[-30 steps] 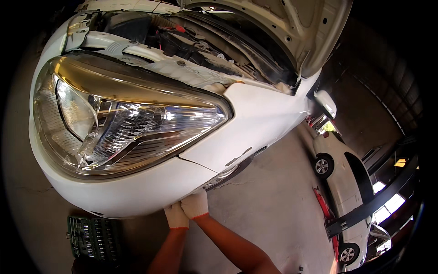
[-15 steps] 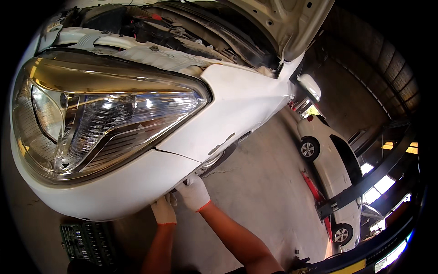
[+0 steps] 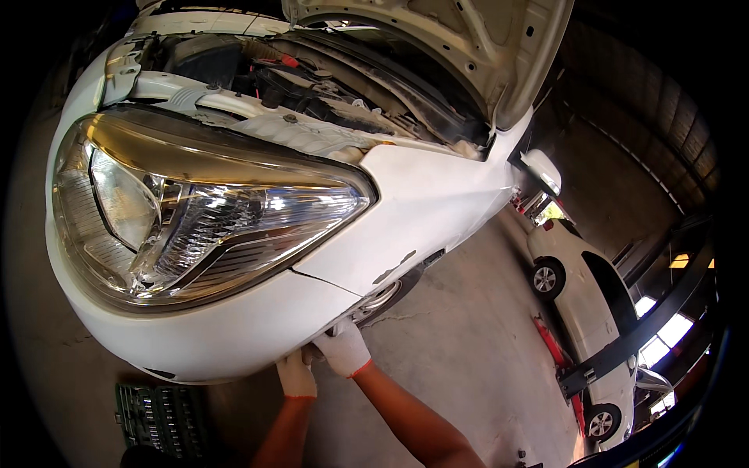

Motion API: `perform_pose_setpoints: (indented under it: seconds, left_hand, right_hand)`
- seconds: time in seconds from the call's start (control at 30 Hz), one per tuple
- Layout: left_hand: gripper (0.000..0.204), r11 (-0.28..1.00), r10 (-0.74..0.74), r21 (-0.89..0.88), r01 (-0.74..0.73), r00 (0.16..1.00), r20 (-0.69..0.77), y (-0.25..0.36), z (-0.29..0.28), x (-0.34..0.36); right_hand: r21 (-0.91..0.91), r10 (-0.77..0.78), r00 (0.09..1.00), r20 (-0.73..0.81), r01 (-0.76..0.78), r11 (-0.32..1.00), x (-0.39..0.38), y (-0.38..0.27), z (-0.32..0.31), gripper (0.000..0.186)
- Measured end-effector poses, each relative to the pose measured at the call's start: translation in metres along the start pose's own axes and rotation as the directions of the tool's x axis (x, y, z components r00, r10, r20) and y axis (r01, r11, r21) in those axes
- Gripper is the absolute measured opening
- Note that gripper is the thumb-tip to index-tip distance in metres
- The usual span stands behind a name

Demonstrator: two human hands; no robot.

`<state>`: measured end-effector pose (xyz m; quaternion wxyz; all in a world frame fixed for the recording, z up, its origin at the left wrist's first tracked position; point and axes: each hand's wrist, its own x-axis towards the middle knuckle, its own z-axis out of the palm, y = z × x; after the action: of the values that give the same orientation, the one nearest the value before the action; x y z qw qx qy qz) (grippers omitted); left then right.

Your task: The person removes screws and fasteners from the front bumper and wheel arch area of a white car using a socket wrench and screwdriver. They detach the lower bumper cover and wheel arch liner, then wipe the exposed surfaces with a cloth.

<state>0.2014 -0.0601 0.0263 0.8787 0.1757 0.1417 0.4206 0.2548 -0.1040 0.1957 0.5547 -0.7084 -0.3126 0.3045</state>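
Gloves (image 3: pixel 349 355) of pale cloth with orange-red cuffs (image 3: pixel 360 368) are covering the left hand (image 3: pixel 297 376) and the right hand (image 3: pixel 341 349). The left hand is resting under the lower edge of the bumper (image 3: pixel 214 343) of a white car (image 3: pixel 449 183), and the right hand is lying just beside it, farther along that edge toward the front wheel (image 3: pixel 384 299). Edge and gloves are hiding the fingers, so I cannot tell whether either grip is spread, pressed together or pinching something. That bumper is curving beneath the large headlight (image 3: pixel 211 226), above the hands, and is meeting the fender (image 3: pixel 421 218) at a dark seam (image 3: pixel 328 281). Above, the hood (image 3: pixel 441 31) is standing raised, and the engine bay (image 3: pixel 312 86) is lying exposed, one red piece (image 3: pixel 289 60) showing among its dark parts. On the floor (image 3: pixel 460 351) at lower left, an open green case (image 3: pixel 122 405) is holding rows of metal sockets (image 3: pixel 169 409). Off to the right, a second pale car (image 3: pixel 591 324) is standing near a red metal piece (image 3: pixel 549 342), with a dark beam (image 3: pixel 640 335) crossing in front of it.
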Motion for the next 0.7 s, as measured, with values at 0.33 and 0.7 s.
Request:
perform_pose_setpoints:
  seconds: [0.33, 0.7]
  left_hand:
    - [0.015, 0.931, 0.253, 0.309, -0.195, 0.954, -0.161, 0.003, 0.04, -0.015]
    - [0.032, 0.987, 0.104, 0.125, -0.098, 0.994, -0.044, 0.01, 0.038, -0.014]
  right_hand:
    - [-0.37, -0.445, 0.826, -0.346, 0.316, 0.874, 0.016, 0.03, 0.014, 0.012]
    - [-0.339, -0.305, 0.909, -0.285, 0.202, 0.919, 0.004, 0.027, -0.002, 0.02]
